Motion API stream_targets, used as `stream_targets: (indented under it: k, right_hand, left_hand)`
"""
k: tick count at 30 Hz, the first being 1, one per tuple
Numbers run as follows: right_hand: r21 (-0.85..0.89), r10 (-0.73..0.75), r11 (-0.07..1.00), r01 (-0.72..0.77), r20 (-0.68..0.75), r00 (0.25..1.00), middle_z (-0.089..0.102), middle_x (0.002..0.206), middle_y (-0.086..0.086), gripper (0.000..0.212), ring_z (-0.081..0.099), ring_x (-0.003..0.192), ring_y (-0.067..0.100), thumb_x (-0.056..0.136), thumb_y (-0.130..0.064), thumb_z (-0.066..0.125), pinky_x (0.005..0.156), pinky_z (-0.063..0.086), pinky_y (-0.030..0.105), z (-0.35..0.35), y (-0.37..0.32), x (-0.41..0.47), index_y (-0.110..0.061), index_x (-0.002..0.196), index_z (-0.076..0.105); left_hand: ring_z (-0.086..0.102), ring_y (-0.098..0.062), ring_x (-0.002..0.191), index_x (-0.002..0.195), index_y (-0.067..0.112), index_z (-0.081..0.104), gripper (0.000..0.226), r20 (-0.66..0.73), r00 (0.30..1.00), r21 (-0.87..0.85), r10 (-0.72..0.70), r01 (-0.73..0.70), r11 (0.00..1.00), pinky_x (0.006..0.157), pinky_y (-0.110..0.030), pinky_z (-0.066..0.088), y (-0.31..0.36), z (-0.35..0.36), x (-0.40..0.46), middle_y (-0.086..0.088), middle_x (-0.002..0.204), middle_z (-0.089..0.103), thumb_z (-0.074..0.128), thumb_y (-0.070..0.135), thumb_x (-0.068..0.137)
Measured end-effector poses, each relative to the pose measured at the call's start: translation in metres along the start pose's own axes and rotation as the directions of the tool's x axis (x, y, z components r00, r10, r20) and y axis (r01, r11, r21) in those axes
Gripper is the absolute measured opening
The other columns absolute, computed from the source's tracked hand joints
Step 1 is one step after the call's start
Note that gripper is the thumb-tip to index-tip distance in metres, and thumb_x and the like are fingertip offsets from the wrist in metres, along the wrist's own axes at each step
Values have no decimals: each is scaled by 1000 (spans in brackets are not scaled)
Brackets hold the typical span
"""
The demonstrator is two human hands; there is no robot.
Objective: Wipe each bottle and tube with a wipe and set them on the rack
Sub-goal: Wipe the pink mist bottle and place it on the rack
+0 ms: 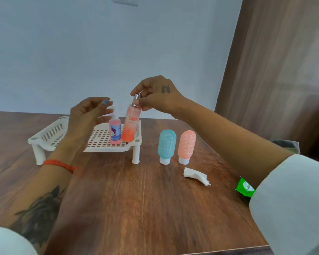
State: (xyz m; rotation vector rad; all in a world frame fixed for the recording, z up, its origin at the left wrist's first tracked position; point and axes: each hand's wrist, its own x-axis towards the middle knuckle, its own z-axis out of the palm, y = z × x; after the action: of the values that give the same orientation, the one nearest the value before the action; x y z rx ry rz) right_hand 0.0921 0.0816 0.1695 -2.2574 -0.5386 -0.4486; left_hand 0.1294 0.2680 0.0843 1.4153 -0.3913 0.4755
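1. My right hand [155,94] pinches the silver spray top of a tall orange-pink plastic bottle [130,126], which stands on the white perforated plastic rack [99,140].
2. My left hand [88,115] hovers with fingers spread, holding nothing, beside a small pink bottle [115,133] on the rack.
3. A blue tube [166,146] and a peach tube [186,145] stand cap-down on the wooden worktop [136,199], near a crumpled white wipe [196,176].

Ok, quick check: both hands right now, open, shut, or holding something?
Left hand: open, loosely curled, holding nothing.
Right hand: pinches the top of the orange spray bottle on the rack.
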Motion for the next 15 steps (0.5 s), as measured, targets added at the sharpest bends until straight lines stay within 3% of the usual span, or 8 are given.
stream_targets:
  k: [3,7,11,15]
  right_hand:
    - [1,-46,999,46,-10,999,62,66,2,15,66,70,23,76,1,68,74,58,38,12,-11,19,-5,90,68]
    - [-76,-129,989,128,-16,991,63,70,1,16,68,75,27,78,-4,69,74,57,38,31,-22,44,-4,94,68]
    - [-124,-164,979,160,-28,986,61,76,0,17,63,73,18,78,-6,69,78,55,35,55,-21,67,-5,95,68]
    - [-182,-183,966,181,9,983,54,69,-15,19,55,69,5,77,-10,71,69,47,18,75,-14,84,-9,96,69]
  left_hand:
    - [67,-21,95,97,19,65,9,-116,993,-12,-31,30,999,80,-28,56,-16,-18,7,0,103,69,60,23,90]
    - [65,-24,98,108,14,62,25,-188,981,43,-45,54,998,88,-36,53,-31,-34,14,-5,112,67,60,31,90]
    - [64,-23,99,107,18,61,31,-242,968,87,-67,91,992,88,-36,52,-38,-44,18,-1,110,65,53,44,92]
    - [62,-21,101,108,22,59,35,-270,955,128,-125,164,978,91,-37,50,-43,-44,17,2,111,63,44,50,94]
